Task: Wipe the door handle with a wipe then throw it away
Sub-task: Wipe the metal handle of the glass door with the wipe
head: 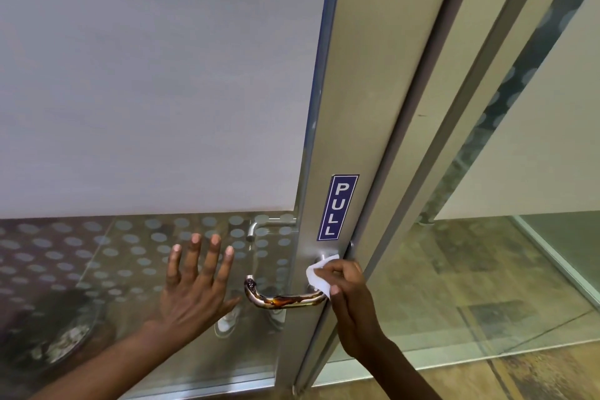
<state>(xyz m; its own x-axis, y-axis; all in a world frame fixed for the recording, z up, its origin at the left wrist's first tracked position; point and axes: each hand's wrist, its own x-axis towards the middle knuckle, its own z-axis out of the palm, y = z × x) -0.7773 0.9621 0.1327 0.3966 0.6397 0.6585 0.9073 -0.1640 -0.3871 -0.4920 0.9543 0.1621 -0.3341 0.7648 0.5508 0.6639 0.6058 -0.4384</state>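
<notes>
I face a frosted glass door [146, 91] with a blue PULL sign [337, 207]. My left hand [191, 289] lies flat, fingers spread, against it; my right hand [344, 289] pinches a white wipe [316, 276] on the brown-smeared metal door handle [279, 299].

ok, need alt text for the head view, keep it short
A person's right hand presses a white wipe against the base of a curved metal door handle smeared with brown liquid. The left hand lies flat, fingers spread, against the dotted frosted glass door panel. A blue PULL sign sits on the metal door frame above the handle.
</notes>
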